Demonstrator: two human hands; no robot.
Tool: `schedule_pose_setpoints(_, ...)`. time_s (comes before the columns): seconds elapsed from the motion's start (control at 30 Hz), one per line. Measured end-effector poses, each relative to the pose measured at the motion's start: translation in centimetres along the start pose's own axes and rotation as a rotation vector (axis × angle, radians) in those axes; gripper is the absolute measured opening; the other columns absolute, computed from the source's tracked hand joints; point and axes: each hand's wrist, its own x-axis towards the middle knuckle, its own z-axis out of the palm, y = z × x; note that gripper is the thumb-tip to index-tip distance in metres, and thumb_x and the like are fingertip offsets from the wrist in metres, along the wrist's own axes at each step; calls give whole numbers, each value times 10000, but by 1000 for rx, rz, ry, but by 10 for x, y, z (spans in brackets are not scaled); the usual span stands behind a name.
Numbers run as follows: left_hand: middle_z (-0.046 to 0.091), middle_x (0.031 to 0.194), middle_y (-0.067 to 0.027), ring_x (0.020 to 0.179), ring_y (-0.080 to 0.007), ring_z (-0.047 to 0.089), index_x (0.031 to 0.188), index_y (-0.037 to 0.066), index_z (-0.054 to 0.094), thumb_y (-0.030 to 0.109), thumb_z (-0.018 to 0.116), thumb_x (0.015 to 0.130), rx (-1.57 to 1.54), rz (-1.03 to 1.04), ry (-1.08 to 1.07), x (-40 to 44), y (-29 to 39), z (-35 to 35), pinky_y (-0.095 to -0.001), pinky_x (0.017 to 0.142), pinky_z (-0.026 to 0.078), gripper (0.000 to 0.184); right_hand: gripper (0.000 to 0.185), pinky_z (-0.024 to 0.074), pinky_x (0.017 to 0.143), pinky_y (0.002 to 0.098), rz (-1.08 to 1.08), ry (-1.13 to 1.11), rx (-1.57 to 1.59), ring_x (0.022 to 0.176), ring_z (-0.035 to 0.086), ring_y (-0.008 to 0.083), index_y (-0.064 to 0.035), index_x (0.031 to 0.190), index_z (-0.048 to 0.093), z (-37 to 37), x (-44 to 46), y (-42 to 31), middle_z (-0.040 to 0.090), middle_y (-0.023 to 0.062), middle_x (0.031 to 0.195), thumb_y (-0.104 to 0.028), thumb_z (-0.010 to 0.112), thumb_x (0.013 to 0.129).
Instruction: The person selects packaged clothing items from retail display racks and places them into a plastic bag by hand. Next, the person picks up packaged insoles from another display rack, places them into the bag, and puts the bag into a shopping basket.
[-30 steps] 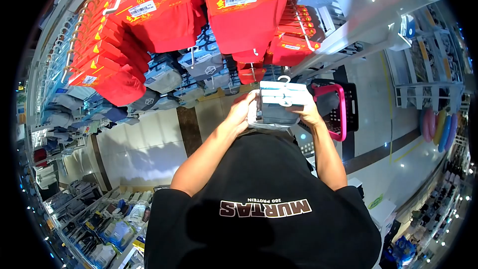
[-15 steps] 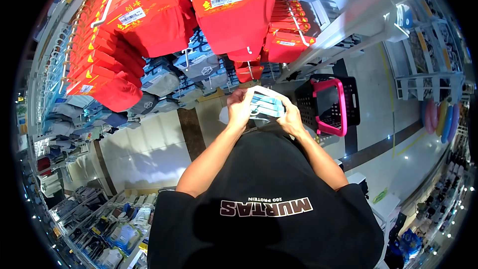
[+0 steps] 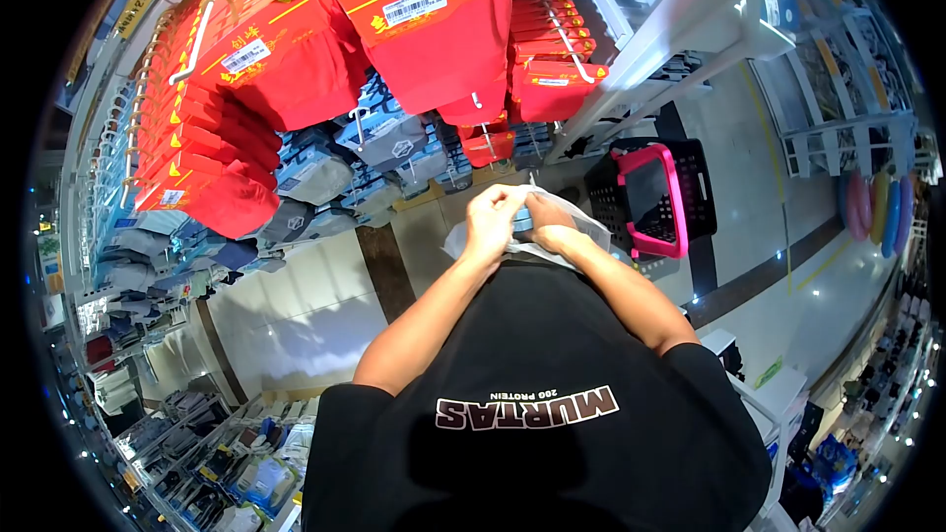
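Observation:
My left hand [image 3: 490, 225] is closed at chest height, its fingers pinching the top edge of a thin, translucent plastic bag [image 3: 587, 229]. My right hand [image 3: 552, 223] reaches into the bag beside it, fingers partly covered by the film. Between the two hands shows a sliver of a light-blue pack [image 3: 521, 221]; most of it is hidden. The right fingers lie against this pack, and its kind cannot be made out now.
Red packaged garments [image 3: 424, 30] hang on hooks in front, with grey and blue packs [image 3: 394, 143] below. A black shopping basket with a pink handle [image 3: 680, 199] stands at the right. Swim rings [image 3: 877, 212] hang farther right. Shelves of goods [image 3: 236, 463] lie at lower left.
The blue pack, held up between both hands before, is now mostly hidden. The right hand has moved left into the plastic bag, which has spread out around it.

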Motion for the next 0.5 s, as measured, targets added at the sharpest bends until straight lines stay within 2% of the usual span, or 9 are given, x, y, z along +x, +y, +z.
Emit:
schedule_pose_setpoints(0.07,619,821,18,668,-50,518,904,34,677,197,679,908,-85,-58,51,4,-2,-11,-203,618,429,163,670,439,962,431,-72,-56,61,1192,507,396,-37,1317,405,-4,-2,8,535,232,1255,-59,718,725)
schedule_pose_setpoints(0.17,606,800,32,670,-50,508,903,40,675,217,686,903,-98,-4,67,4,-9,-19,-215,619,421,177,824,360,1087,403,-158,-80,46,1289,443,367,-9,1403,357,-1,-9,13,476,233,1365,-171,776,712)
schedule_pose_setpoints(0.2,591,790,43,683,-46,492,896,51,678,252,693,896,-49,-60,93,3,-10,-21,-218,631,411,202,822,333,1111,388,-116,-109,57,1312,421,361,13,1404,369,4,-8,16,461,254,1375,-186,776,719)
schedule_pose_setpoints(0.23,580,741,43,640,-35,460,901,25,683,185,670,911,-22,-16,130,3,-10,-21,-224,566,377,162,753,351,1098,393,-194,-75,50,1296,438,369,26,1355,438,-4,-13,11,478,251,1360,-199,776,721)
schedule_pose_setpoints(0.33,605,786,31,706,-50,500,918,18,683,163,666,905,-17,40,145,7,-23,-29,-234,625,417,147,645,377,1066,408,-325,-181,166,1247,489,382,52,1253,544,-68,-23,-25,546,264,1282,-321,764,776)
schedule_pose_setpoints(0.37,608,787,30,703,-56,508,919,15,686,164,667,904,-46,73,155,5,-24,-30,-239,621,419,151,593,419,1025,401,-461,-185,200,1208,538,343,48,1215,571,-93,-25,-35,582,236,1245,-341,753,806)
schedule_pose_setpoints(0.4,607,784,32,702,-62,514,918,12,688,166,669,903,-58,27,182,4,-25,-31,-240,621,420,156,563,440,1000,388,-381,-269,330,1178,562,305,40,1215,574,-131,-30,-56,599,209,1229,-317,752,818)
schedule_pose_setpoints(0.43,650,877,-15,796,-110,579,982,21,684,186,681,889,-124,-11,126,1,-21,-32,-263,732,464,189,533,460,976,376,-299,-352,460,1148,587,267,32,1215,577,-167,-28,-71,617,182,1213,-293,751,829)
schedule_pose_setpoints(0.5,651,883,-20,810,-115,577,968,16,679,184,689,883,3,-63,185,3,-30,-39,-273,758,461,189,504,476,957,350,-273,-7,669,1109,599,207,16,1255,559,-201,-15,-70,610,141,1232,-211,742,844)
